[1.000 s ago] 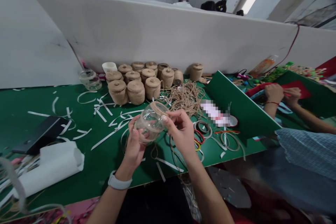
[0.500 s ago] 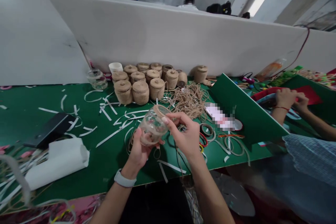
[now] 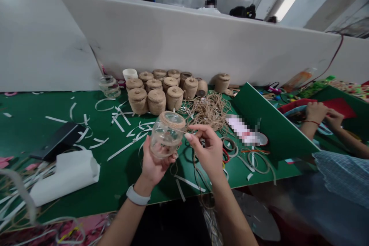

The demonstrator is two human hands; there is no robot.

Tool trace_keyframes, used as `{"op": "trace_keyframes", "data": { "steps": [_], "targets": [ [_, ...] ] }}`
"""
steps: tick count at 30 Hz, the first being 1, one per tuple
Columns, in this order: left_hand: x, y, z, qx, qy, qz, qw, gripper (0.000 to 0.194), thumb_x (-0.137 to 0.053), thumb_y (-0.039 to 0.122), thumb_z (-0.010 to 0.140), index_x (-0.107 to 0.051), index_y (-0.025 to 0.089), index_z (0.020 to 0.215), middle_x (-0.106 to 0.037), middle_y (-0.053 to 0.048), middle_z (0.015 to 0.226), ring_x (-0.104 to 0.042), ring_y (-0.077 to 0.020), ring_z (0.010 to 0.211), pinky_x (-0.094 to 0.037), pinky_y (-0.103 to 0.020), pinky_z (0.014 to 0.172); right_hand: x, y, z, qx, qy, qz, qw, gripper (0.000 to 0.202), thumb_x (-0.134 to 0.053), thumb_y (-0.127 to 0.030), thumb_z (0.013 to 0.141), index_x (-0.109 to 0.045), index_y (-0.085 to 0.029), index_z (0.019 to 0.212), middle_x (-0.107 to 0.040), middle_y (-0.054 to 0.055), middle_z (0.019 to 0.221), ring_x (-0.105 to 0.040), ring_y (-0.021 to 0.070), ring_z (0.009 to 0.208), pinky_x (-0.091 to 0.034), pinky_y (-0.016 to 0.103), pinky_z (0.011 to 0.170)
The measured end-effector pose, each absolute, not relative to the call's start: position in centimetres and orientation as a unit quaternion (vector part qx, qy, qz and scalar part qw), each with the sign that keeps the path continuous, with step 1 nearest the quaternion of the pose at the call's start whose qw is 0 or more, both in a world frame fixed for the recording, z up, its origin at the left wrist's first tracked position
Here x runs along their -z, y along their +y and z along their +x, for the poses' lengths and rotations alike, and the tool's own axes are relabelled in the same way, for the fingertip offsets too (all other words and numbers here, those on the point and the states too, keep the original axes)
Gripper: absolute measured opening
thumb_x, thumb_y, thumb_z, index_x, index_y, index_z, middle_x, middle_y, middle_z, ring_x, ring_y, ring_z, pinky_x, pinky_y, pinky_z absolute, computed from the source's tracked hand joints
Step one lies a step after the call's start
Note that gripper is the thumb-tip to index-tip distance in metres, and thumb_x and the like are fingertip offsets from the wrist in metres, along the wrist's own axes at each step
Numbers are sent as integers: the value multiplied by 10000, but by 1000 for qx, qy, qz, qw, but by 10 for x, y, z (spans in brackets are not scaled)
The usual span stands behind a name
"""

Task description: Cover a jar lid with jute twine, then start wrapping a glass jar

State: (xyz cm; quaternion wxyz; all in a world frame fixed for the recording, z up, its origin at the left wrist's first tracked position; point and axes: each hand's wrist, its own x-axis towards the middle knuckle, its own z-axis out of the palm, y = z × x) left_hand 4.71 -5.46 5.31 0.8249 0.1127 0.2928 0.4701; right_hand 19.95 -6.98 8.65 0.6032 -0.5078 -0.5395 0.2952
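Note:
A clear glass jar (image 3: 165, 138) rests tilted in my left hand (image 3: 155, 165), whose fingers wrap round its lower part. Brown jute twine (image 3: 173, 120) circles the jar's neck. Just right of the neck, my right hand (image 3: 206, 148) pinches the twine between thumb and forefinger, and a strand hangs below that hand. Behind the jar stand several twine-covered jars with lids (image 3: 156, 102), and beside them lies a tangled heap of loose twine (image 3: 208, 109).
White strips (image 3: 128, 150) litter the green table (image 3: 121, 184). A white roll (image 3: 65, 177) and a dark box (image 3: 59, 140) lie left. Tape rolls (image 3: 229, 144) and a phone-like blurred object sit right. A green board (image 3: 273, 127) separates a co-worker's hands (image 3: 315, 113). A white partition (image 3: 161, 42) stands behind.
The jar has turned more upright in my left hand. My right hand has moved slightly right, off the rim, drawing the twine away from the neck.

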Motion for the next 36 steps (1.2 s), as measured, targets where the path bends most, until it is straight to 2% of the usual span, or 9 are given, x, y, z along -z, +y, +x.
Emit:
{"op": "trace_keyframes", "data": {
  "steps": [8, 13, 15, 19, 23, 26, 28, 31, 36],
  "targets": [
    [-42, -54, 39, -428, 217, 168, 861, 672, -410, 715, 833, -679, 144, 1063, -745, -129, 812, -629, -163, 473, -478, -225, 390, -94, -70, 202, -298, -554, -492, 602, 288, -680, -335, 832, -640, -238, 1101, -432, -90, 573, -410, 81, 521, -354, 208, 520],
    [-38, -48, 30, -229, 174, 249, 925, 880, -288, 833, 782, -695, 90, 1018, -720, -156, 731, -578, -164, 367, -356, -210, 278, -96, -68, 206, -301, -628, -463, 548, 224, -620, -339, 878, -705, -249, 1065, -495, -59, 616, -431, 86, 548, -370, 221, 547],
    [-39, -46, 32, -203, 208, 260, 921, 913, -252, 844, 782, -703, 74, 974, -692, -152, 641, -587, -175, 397, -335, -197, 280, -94, -67, 206, -287, -622, -470, 557, 209, -605, -328, 892, -704, -247, 1058, -479, -62, 609, -434, 85, 552, -372, 220, 555],
    [-42, -47, 42, -412, 313, 230, 824, 712, -346, 731, 865, -679, 129, 1047, -710, -101, 716, -627, -181, 510, -427, -220, 369, -89, -67, 201, -256, -607, -491, 570, 193, -582, -314, 908, -687, -230, 1047, -509, -54, 645, -446, 86, 576, -377, 221, 567],
    [-42, -52, 46, -457, 311, 255, 793, 777, -469, 775, 778, -622, 127, 1179, -727, -131, 883, -673, -243, 643, -509, -295, 469, -90, -66, 198, -239, -570, -506, 601, 178, -567, -318, 917, -674, -215, 1015, -534, -48, 663, -453, 89, 578, -379, 221, 560],
    [-42, -58, 49, -497, 291, 292, 764, 758, -768, 586, 665, -558, 172, 1265, -723, -90, 893, -673, -237, 704, -508, -267, 489, -96, -65, 196, -235, -558, -505, 615, 186, -568, -327, 914, -675, -211, 1013, -548, -44, 669, -461, 90, 579, -380, 219, 553],
    [-41, -60, 53, -527, 312, 296, 733, 714, -826, 481, 645, -559, 200, 1245, -713, -41, 796, -639, -179, 606, -463, -220, 444, -100, -64, 196, -242, -571, -505, 601, 208, -575, -336, 908, -684, -213, 1036, -542, -49, 640, -449, 88, 556, -375, 218, 542],
    [-38, -60, 58, -533, 330, 273, 730, 578, -716, 603, 712, -637, 162, 1078, -696, -38, 688, -532, -109, 434, -354, -186, 351, -102, -63, 195, -256, -598, -511, 563, 250, -603, -349, 886, -705, -226, 1078, -530, -55, 595, -430, 91, 525, -375, 221, 535],
    [-29, -55, 47, -464, 306, 260, 790, 724, -416, 773, 790, -686, 113, 919, -671, -76, 591, -368, -56, 288, -197, -180, 286, -100, -60, 200, -250, -611, -534, 528, 316, -703, -407, 792, -733, -226, 1049, -522, -49, 580, -436, 101, 536, -380, 224, 538]
  ]
}}
